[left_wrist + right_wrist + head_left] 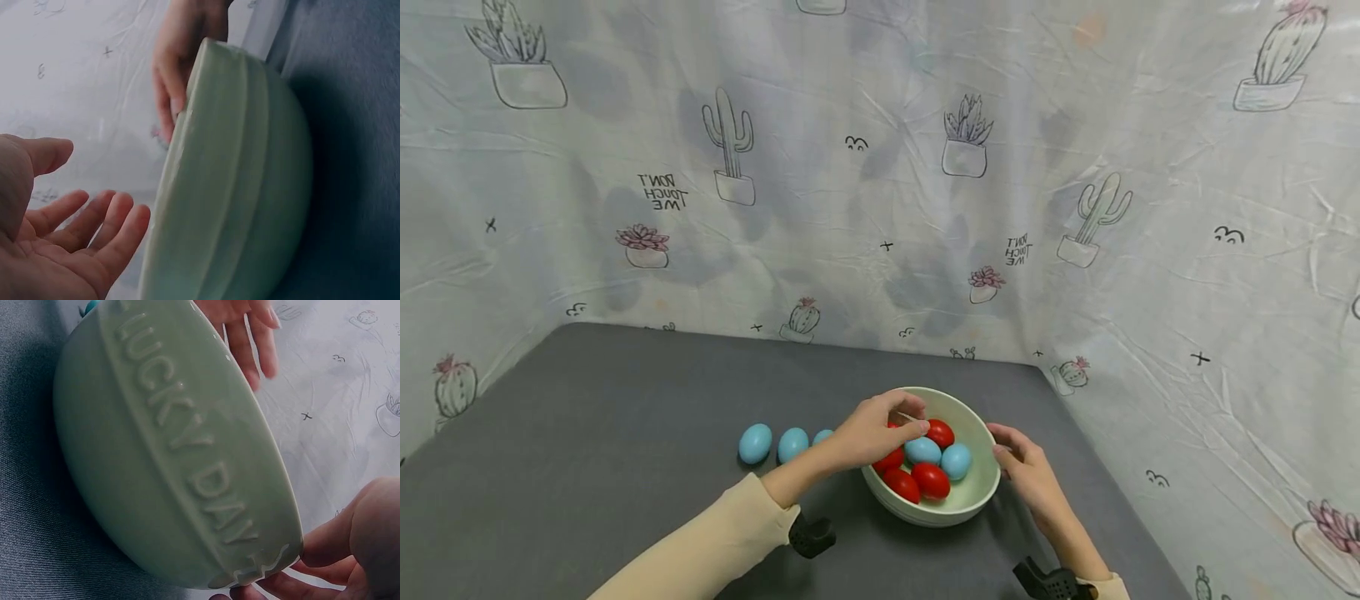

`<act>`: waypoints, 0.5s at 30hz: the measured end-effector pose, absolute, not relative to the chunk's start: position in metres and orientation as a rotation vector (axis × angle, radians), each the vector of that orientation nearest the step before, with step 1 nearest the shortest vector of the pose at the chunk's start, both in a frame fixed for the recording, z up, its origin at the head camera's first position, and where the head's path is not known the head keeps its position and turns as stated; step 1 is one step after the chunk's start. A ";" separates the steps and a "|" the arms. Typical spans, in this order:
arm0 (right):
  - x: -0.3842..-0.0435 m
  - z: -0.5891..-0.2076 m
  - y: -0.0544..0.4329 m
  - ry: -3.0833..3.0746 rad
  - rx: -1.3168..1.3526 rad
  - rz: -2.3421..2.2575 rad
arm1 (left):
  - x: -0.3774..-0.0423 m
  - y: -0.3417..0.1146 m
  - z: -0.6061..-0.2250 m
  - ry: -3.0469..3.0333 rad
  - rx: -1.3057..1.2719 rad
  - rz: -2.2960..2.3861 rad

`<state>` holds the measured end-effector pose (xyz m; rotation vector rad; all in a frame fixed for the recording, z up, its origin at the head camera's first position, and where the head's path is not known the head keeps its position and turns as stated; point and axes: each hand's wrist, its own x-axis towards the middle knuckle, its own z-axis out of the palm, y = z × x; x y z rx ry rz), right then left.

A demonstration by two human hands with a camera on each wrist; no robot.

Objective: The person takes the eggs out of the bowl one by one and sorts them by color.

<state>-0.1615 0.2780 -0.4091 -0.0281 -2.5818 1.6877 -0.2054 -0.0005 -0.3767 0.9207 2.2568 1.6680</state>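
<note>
A pale green bowl (973, 492) holds several red eggs (931, 481) and two light blue eggs (956, 461). Over its left side hovers my left hand (872, 429), fingers loosely bent and nothing between them. The left wrist view shows that palm (69, 256) bare, with thumb and fingers apart. My right hand (1026, 467) holds the bowl at its right rim. Seen from the right wrist, the thumb (328, 540) touches the rim while some fingers curve behind the wall. Raised letters reading "LUCKY DAY" run along the bowl's side.
Left of the bowl, blue eggs (755, 443) lie in a row on the dark grey tabletop (625, 433); the rightmost is partly hidden by my left hand. A pale curtain (850, 208) printed with cacti hangs behind and along both sides of the table.
</note>
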 end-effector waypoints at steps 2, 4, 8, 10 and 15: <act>-0.162 -0.410 0.277 -2.581 -0.023 1.690 | -0.206 0.008 -0.380 2.234 0.922 1.674; -0.162 -0.410 0.276 -2.578 -0.020 1.690 | -0.207 0.015 -0.382 2.214 0.933 1.681; -0.162 -0.410 0.275 -2.577 -0.020 1.687 | -0.207 0.029 -0.388 2.182 0.938 1.678; -0.160 -0.409 0.275 -2.576 -0.024 1.689 | -0.207 0.035 -0.391 2.161 0.931 1.680; -0.158 -0.409 0.275 -2.568 -0.028 1.707 | -0.205 0.045 -0.397 2.102 0.914 1.730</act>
